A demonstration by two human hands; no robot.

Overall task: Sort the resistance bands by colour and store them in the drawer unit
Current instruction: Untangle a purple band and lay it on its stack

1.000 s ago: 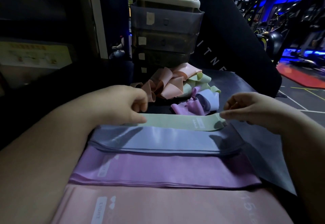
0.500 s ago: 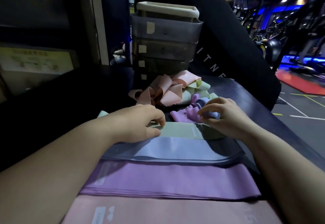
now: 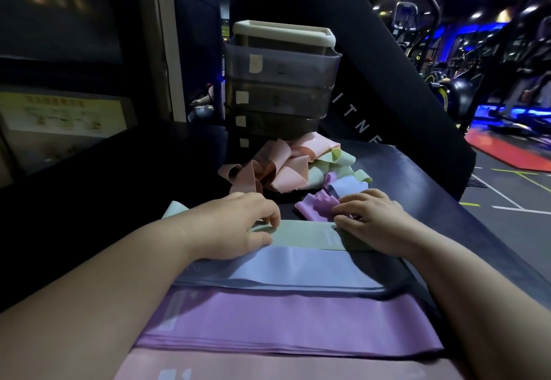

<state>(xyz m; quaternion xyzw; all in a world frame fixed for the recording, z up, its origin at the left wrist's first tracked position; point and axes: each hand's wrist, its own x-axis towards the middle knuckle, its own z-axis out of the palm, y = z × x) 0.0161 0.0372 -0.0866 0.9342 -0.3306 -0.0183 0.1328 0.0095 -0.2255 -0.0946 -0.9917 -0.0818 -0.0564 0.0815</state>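
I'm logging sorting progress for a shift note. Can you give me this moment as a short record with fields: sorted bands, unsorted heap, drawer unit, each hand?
sorted row: laid flat, far to near: green band, blue band, purple band, pink band
heap: crumpled pink, brown, green, blue and purple bands in front of the drawer unit
drawers: look shut
left hand: rests on the green band
right hand: fingers on the crumpled purple band at the heap's near edge; grip unclear
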